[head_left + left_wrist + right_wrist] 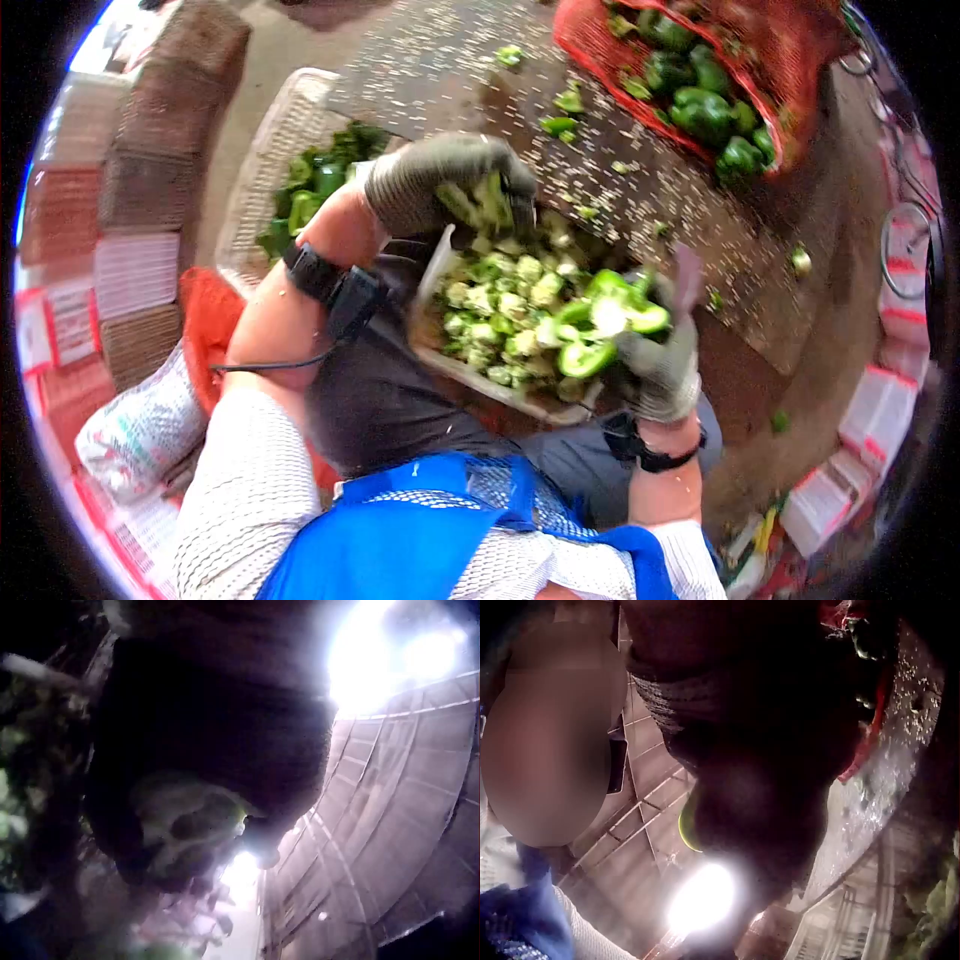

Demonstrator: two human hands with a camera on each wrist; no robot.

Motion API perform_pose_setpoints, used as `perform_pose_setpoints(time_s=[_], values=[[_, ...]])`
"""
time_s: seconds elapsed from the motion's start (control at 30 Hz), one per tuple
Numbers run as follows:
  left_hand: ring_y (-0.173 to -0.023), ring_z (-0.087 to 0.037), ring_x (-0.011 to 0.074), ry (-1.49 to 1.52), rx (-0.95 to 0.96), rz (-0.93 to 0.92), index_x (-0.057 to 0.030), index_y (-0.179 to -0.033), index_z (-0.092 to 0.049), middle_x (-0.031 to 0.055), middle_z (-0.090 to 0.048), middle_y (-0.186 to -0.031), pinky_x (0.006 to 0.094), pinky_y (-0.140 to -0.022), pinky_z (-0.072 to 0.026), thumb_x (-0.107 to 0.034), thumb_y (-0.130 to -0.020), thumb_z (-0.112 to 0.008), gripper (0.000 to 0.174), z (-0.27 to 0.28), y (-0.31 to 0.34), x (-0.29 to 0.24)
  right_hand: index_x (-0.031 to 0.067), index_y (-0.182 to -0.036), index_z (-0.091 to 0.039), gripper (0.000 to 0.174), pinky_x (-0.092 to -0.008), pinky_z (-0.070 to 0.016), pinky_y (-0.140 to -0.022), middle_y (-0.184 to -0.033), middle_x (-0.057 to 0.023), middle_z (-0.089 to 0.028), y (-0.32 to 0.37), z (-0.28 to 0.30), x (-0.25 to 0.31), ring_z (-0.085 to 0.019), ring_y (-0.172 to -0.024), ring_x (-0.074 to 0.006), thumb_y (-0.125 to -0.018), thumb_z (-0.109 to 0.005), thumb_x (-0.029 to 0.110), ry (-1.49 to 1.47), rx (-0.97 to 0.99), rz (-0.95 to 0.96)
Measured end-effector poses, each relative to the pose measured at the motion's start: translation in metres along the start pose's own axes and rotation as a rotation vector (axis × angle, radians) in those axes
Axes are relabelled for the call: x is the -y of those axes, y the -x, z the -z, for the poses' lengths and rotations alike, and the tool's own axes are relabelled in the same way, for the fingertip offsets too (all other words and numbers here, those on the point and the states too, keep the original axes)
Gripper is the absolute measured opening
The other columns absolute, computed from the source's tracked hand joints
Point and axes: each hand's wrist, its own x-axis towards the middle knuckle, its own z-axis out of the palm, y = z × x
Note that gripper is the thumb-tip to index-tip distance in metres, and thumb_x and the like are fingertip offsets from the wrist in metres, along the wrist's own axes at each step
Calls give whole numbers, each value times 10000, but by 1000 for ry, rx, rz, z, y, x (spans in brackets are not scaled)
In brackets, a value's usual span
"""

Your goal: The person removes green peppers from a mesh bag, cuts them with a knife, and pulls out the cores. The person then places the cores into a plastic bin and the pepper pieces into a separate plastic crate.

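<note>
My gloved left hand [440, 180] grips a cut piece of green bell pepper [490, 203] above the far left corner of a pale tub. In the left wrist view that pepper piece [187, 817] shows its hollow, pale inside. The tub [428, 285] sits between the legs, heaped with pale pepper cores [510, 305]. At its right side my gloved right hand [662, 375] holds a cut-open green bell pepper [612, 312], bright inside. A knife blade [687, 278] sticks up from the same hand; its handle is hidden. The right wrist view is mostly dark glove.
A red mesh sack [800, 100] of whole green peppers lies open at the far right. The dark board [430, 80] ahead is strewn with seeds and scraps. A white basket [245, 210] with green peppers [325, 180] stands at the left, stacked crates [165, 170] beyond it.
</note>
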Motion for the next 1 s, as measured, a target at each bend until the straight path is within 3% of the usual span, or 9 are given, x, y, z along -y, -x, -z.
perform_pose_setpoints(time_s=[0.03,0.17,0.3,0.37,0.43,0.5,0.63,0.7,1.0], values=[[-963,-668,258,551,-273,209,-34,-1120,-630,113,-680,-1068,363,-839,-548,-331,-995,-513,343,10,20,-5,-3,-1212,-557,572,-306,-478,-940,-1134,-80,-643,3,-1,6,-619,-995,-173,-677,-705,137,2,-34,-2],[-1082,-635,252,328,-711,365,-32,-1235,-589,149,-661,-1169,418,-961,-509,-524,-973,-482,568,83,121,-56,7,-1257,-522,622,-315,-487,-944,-1148,-95,-633,4,11,-9,-629,-1007,-186,-670,-715,72,-164,38,88],[-1175,-566,273,-1241,-672,636,11,-1327,-505,177,-611,-1265,364,-1061,-406,-451,-922,-625,626,95,172,-75,7,-1276,-510,629,-323,-503,-921,-1122,-82,-634,13,0,-5,-630,-1008,-182,-676,-699,13,-6,-42,81],[-1081,-602,237,-1162,-942,575,27,-1235,-563,148,-649,-1178,333,-978,-453,-327,-915,-677,491,68,161,-68,-2,-1328,-482,681,-319,-484,-940,-1107,-96,-641,10,2,-12,-621,-999,-166,-685,-701,53,268,-23,168],[-977,-634,197,-602,-872,359,40,-1129,-616,111,-679,-1057,305,-891,-491,-278,-940,-648,372,33,127,-53,-5,-1356,-465,735,-304,-475,-949,-1115,-105,-645,10,-10,-8,-619,-1012,-168,-674,-720,93,352,-28,248],[-895,-638,152,-551,-714,117,24,-1057,-645,83,-681,-957,286,-821,-506,-243,-950,-630,288,-32,80,-32,-12,-1373,-453,775,-293,-469,-956,-1129,-109,-649,10,-20,-2,-624,-1027,-181,-664,-735,127,454,-54,356],[-894,-673,329,-955,-287,225,-3,-996,-658,213,-667,-901,392,-750,-514,-488,-882,-649,498,-122,-2,-38,-5,-1364,-443,798,-313,-487,-937,-1133,-110,-633,4,-22,-7,-630,-1024,-212,-637,-755,100,567,-79,503],[-895,-638,417,-778,-148,385,-4,-944,-642,237,-651,-880,437,-739,-506,-606,-831,-636,612,-134,-23,-30,9,-1364,-425,804,-326,-488,-947,-1174,-116,-611,7,-18,0,-610,-1067,-213,-629,-748,58,529,-47,379],[-824,-640,361,-850,-375,153,-16,-1040,-583,183,-616,-836,412,-728,-501,-478,-904,-627,484,-139,-36,-16,61,-1380,-441,826,-360,-487,-958,-1192,-139,-613,-14,-13,-18,-602,-1112,-273,-656,-818,182,406,-147,408]])
